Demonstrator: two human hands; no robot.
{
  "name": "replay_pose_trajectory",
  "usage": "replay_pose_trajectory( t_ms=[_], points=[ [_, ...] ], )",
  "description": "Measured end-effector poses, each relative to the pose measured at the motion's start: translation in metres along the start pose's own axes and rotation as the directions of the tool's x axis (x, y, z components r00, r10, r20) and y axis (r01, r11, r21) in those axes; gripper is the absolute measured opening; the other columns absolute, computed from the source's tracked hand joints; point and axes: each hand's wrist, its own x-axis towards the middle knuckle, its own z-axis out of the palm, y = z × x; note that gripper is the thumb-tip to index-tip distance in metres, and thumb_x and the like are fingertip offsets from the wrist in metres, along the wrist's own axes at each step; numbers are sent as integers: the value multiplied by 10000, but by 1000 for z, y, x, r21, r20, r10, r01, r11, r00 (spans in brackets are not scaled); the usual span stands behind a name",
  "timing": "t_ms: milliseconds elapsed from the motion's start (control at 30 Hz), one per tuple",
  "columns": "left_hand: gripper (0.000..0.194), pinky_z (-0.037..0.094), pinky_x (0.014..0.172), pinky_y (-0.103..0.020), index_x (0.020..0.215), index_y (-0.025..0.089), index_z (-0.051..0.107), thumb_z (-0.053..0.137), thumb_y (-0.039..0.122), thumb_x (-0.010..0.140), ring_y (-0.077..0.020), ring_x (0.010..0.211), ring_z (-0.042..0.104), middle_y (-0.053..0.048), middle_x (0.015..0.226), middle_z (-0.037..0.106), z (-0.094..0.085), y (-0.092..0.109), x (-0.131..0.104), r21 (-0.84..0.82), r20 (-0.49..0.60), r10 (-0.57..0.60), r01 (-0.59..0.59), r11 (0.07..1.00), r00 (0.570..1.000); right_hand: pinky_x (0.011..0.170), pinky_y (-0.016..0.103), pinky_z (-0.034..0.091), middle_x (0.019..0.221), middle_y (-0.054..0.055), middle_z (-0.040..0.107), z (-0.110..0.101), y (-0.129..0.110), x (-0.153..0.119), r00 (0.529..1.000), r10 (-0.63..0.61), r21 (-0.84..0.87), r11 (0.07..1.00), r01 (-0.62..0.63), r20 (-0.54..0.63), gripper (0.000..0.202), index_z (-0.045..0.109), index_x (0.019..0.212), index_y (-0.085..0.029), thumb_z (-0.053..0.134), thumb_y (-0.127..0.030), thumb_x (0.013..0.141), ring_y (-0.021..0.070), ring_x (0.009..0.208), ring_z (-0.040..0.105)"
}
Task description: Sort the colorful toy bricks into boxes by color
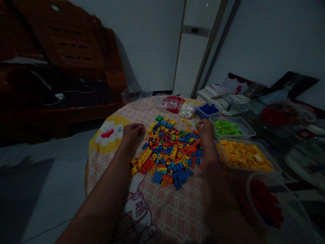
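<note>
A mixed pile of small toy building bricks (165, 149) in blue, yellow, orange and green is spread over the round table. My left hand (132, 133) rests at the pile's left side, its fingers curled together; what they hold, if anything, is hidden. On the opposite side, my right hand (207, 129) is closed in a pinch, with what looks like a small green brick (197, 124) at the fingertips. It is beside the clear container of light green bricks (227, 128). Nearer to me, a container of yellow bricks (245, 154) stands to the right of my right forearm.
Blue bricks (208, 108) fill a small container at the back, next to white bricks (186, 110). A round tub with red bricks (265, 203) stands at the lower right. Clear plastic packaging (142, 96) lies along the far edge. A wooden bench (73, 51) is at the left.
</note>
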Motion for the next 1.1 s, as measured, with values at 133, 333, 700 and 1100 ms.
replay_pose_trajectory(
  t_ms=[133,333,700,1100],
  points=[
    [113,538,581,-222,746,146,695,645,133,645,-118,547,629,-42,623,680,0,-1,1,8,-5,0,0,1000,1000,1062,504,401,1104,182,677,-25,31,8,931,119,-27,990,-137,-346,183,648,954,-161,580,-142,785,324,1153,582],
    [126,543,572,-227,749,149,699,696,146,624,-123,551,636,-44,628,689,0,-2,2,14,-4,4,-4,1000,1000,1065,530,395,1139,200,688,-29,32,13,916,135,27,990,-135,-378,267,683,1009,-140,549,-123,779,332,1158,587],
    [105,549,590,-236,752,143,697,663,111,658,-130,580,647,-52,645,693,-1,-1,1,14,5,9,-9,1000,1000,1015,398,480,1034,90,755,16,-50,-18,851,-329,189,943,274,409,116,785,763,-195,721,-100,745,270,1076,670],
    [117,533,583,-205,751,137,699,632,73,679,-110,554,640,-55,642,696,0,-1,1,-13,3,0,0,1000,1000,1021,419,467,1150,125,720,21,-62,-35,738,-331,35,922,385,589,122,770,914,-194,768,-161,797,308,1166,620]
  ],
)
